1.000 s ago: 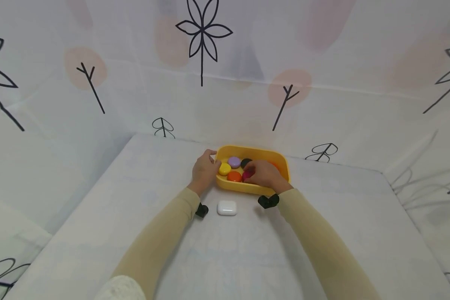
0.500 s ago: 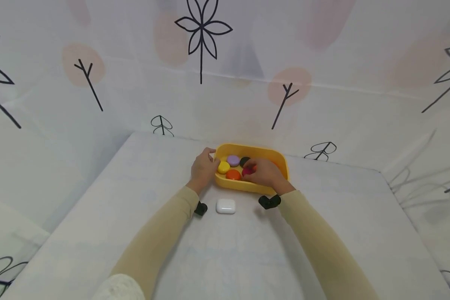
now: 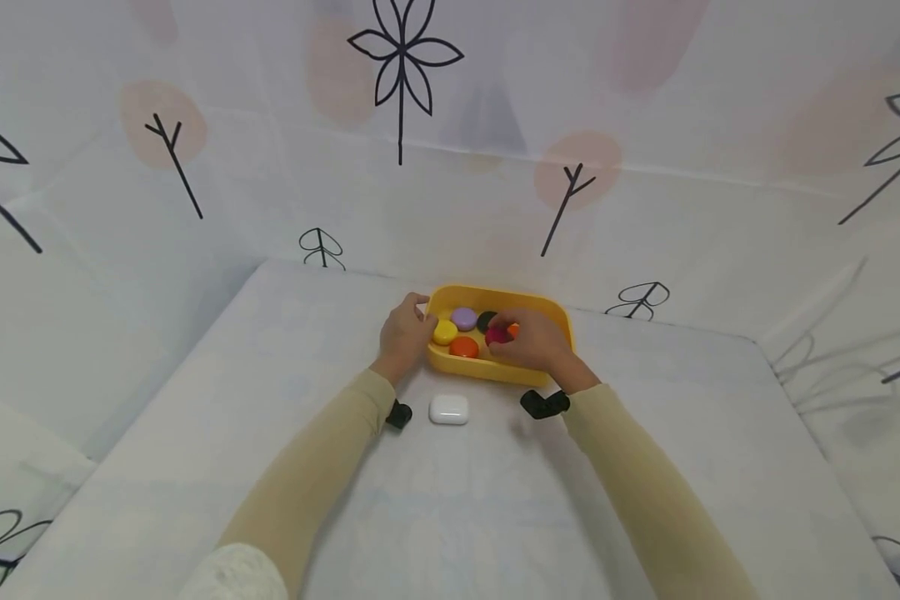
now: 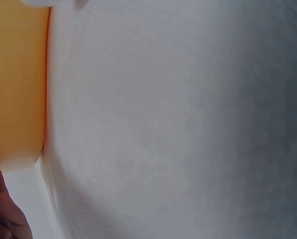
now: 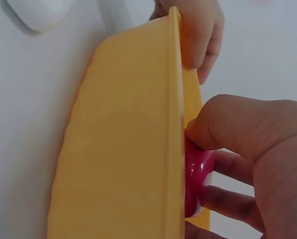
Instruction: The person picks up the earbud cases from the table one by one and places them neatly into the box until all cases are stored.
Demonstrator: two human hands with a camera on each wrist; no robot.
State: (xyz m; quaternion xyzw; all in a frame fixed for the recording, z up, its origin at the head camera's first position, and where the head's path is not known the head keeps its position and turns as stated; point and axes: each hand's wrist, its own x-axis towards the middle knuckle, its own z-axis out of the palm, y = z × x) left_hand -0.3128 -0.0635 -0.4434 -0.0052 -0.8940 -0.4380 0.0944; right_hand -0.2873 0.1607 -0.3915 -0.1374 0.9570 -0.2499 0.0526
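Note:
A yellow oblong tub (image 3: 487, 372) stands towards the back of the table. My left hand (image 3: 405, 337) holds its left end, thumb over the rim, as the right wrist view also shows. Inside the tub, my right hand (image 3: 536, 342) pinches a glossy dark pink rounded piece (image 5: 195, 174) between thumb and fingers. Other smooth round pieces lie in the tub: yellow (image 3: 445, 332), light purple (image 3: 463, 318), orange-red (image 3: 463, 347) and black (image 3: 485, 322). An orange patch shows by the right fingers. The right hand hides much of the tub's right half.
A small white rounded case (image 3: 448, 409) lies in front of the tub, between the wrists. Both wrists wear black devices. White patterned cloth walls (image 3: 450, 217) rise behind and at both sides of the white-covered table (image 3: 450, 517).
My right hand has shifted slightly to the right and up, with more of the dark pink piece in sight. The left hand stays on the tub's end. The head view has tilted slightly.

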